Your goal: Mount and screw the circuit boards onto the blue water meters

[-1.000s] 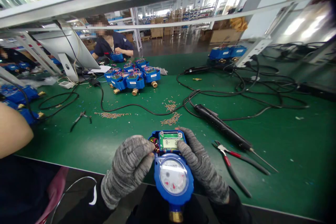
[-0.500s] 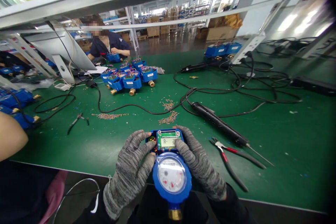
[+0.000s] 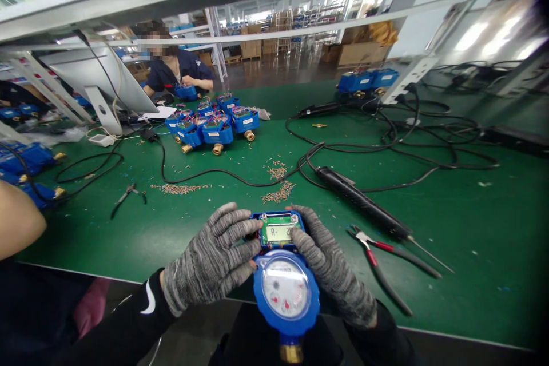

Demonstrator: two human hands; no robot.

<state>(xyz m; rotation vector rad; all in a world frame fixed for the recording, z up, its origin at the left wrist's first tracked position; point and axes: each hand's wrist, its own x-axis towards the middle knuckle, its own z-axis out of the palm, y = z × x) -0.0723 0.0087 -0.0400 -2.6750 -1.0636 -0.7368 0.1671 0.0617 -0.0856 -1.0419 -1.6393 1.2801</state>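
A blue water meter (image 3: 286, 289) with a round dial and a brass fitting lies at the table's near edge. Its upper box is uncovered, showing a green circuit board and a lit display (image 3: 278, 233). My right hand (image 3: 328, 263), in a grey knit glove, grips the box's right side, its thumb over the display's right end. Also gloved, my left hand (image 3: 214, 257) has its fingers stretched out, the tips at the box's left edge and hiding part of that side. To the right lie red-handled cutting pliers (image 3: 380, 254) and a black electric screwdriver (image 3: 362, 203).
Loose small screws (image 3: 278, 191) are piled beyond the meter, with another screw heap (image 3: 178, 189) farther left. Small pliers (image 3: 128, 197) lie left. Several blue meters (image 3: 214, 128) stand behind. A black cable (image 3: 223, 171) crosses the green table (image 3: 231, 197). A co-worker (image 3: 178, 71) sits opposite.
My left hand has shifted up and flattened, its fingers now reaching across the box's left side. The view has moved slightly; my right hand keeps its grip on the meter.
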